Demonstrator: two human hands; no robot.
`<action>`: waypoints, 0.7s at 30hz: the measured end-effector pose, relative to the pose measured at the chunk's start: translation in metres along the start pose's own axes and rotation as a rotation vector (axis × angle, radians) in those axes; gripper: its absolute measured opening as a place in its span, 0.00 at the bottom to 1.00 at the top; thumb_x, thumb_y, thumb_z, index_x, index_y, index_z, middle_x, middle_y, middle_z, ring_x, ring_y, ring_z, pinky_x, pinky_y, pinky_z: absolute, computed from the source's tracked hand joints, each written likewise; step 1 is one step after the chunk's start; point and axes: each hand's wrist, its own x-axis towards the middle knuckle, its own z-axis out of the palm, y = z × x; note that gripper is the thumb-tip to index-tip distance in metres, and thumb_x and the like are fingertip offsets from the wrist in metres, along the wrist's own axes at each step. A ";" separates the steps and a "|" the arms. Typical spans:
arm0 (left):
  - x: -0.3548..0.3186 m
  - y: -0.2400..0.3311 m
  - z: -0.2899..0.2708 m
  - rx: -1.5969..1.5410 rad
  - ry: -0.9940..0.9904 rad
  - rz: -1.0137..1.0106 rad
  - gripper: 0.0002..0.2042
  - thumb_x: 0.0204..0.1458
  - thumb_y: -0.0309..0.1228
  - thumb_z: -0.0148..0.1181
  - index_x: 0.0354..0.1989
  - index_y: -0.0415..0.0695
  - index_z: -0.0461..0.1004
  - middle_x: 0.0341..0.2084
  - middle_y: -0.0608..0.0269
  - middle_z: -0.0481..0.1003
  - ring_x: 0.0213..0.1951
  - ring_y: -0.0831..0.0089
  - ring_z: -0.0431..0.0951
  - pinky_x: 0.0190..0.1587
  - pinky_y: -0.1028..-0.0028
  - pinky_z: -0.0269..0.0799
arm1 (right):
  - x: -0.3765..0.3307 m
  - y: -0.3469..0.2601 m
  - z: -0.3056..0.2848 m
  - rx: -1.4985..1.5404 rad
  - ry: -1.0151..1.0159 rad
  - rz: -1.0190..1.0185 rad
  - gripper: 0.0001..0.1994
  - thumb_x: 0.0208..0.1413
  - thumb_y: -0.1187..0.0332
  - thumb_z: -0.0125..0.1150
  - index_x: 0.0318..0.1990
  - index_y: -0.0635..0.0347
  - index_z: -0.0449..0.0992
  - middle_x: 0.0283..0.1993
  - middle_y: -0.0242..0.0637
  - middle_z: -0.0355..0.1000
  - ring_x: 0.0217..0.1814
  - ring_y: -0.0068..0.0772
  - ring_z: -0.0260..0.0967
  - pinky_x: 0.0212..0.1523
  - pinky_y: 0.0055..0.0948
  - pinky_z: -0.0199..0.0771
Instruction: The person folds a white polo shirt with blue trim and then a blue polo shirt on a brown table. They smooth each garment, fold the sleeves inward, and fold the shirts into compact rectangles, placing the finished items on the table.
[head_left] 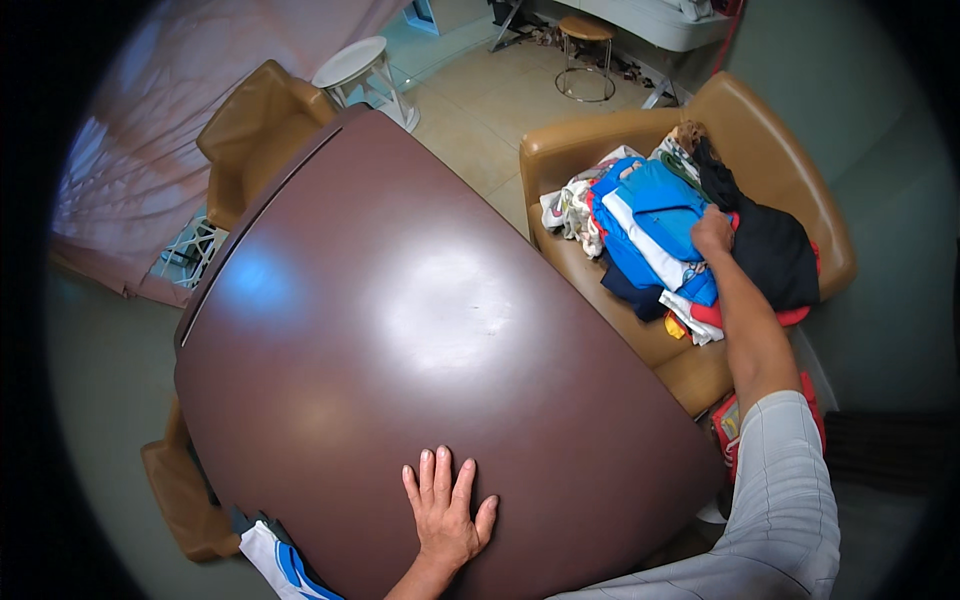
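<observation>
My left hand [445,515] lies flat on the brown table [330,410], fingers spread and holding nothing. Out to the right, my right arm reaches over to a tan armchair [570,140] heaped with clothes. There my right hand [713,232] is closed on a blue-and-white garment [645,215] at the top of the heap; its fingertips are partly hidden. Black clothing [775,260] lies just right of that hand. White patterned cloth [573,212] sits at the heap's left side, and red and yellow pieces stick out below.
At the table's near left corner is a white-and-blue garment [275,560]. Tan chairs stand along the left side [255,125] and lower left [185,500]. Farther off are a white round side table [350,62] and a stool [586,30]. A red bag-like item [728,425] sits below the armchair.
</observation>
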 end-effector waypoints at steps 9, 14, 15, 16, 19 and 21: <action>-0.003 0.000 0.000 -0.004 0.071 -0.006 0.30 0.59 0.41 0.69 0.68 0.40 0.73 0.75 0.38 0.62 0.78 0.39 0.56 0.78 0.35 0.42 | -0.074 -0.092 -0.216 1.099 0.227 -0.652 0.17 0.68 0.62 0.61 0.56 0.65 0.81 0.46 0.40 0.82 0.49 0.32 0.78 0.54 0.34 0.77; -0.011 -0.012 0.007 -0.090 0.231 0.018 0.28 0.61 0.40 0.68 0.67 0.40 0.73 0.72 0.38 0.65 0.75 0.41 0.62 0.77 0.37 0.48 | -0.263 -0.171 -0.364 1.535 -0.032 -1.239 0.12 0.75 0.68 0.55 0.60 0.58 0.75 0.49 0.26 0.77 0.49 0.17 0.73 0.54 0.22 0.76; -0.011 -0.015 0.012 -0.175 0.290 0.021 0.27 0.61 0.38 0.68 0.67 0.39 0.73 0.72 0.38 0.66 0.74 0.41 0.63 0.77 0.38 0.50 | -0.272 -0.172 -0.365 1.519 -0.191 -1.361 0.11 0.75 0.68 0.55 0.59 0.56 0.75 0.48 0.26 0.77 0.50 0.18 0.73 0.52 0.24 0.76; -0.018 -0.016 0.011 -0.256 0.351 0.020 0.26 0.61 0.36 0.69 0.66 0.39 0.73 0.71 0.38 0.66 0.73 0.40 0.64 0.76 0.38 0.51 | -0.288 -0.178 -0.365 1.425 -0.332 -1.426 0.10 0.74 0.68 0.55 0.57 0.56 0.75 0.47 0.26 0.76 0.49 0.18 0.73 0.51 0.26 0.76; -0.056 0.002 -0.009 -0.410 0.468 -0.043 0.23 0.61 0.28 0.67 0.64 0.36 0.73 0.66 0.37 0.71 0.66 0.39 0.72 0.70 0.47 0.66 | -0.351 -0.196 -0.332 0.886 -0.429 -1.473 0.07 0.72 0.71 0.56 0.53 0.57 0.75 0.44 0.27 0.76 0.46 0.20 0.73 0.47 0.33 0.76; -0.087 0.006 -0.016 -0.444 0.529 -0.046 0.21 0.62 0.26 0.65 0.63 0.35 0.73 0.63 0.37 0.74 0.61 0.39 0.76 0.65 0.53 0.74 | -0.380 -0.196 -0.306 0.763 -0.321 -1.410 0.06 0.72 0.72 0.57 0.51 0.60 0.75 0.41 0.28 0.74 0.44 0.20 0.71 0.46 0.33 0.76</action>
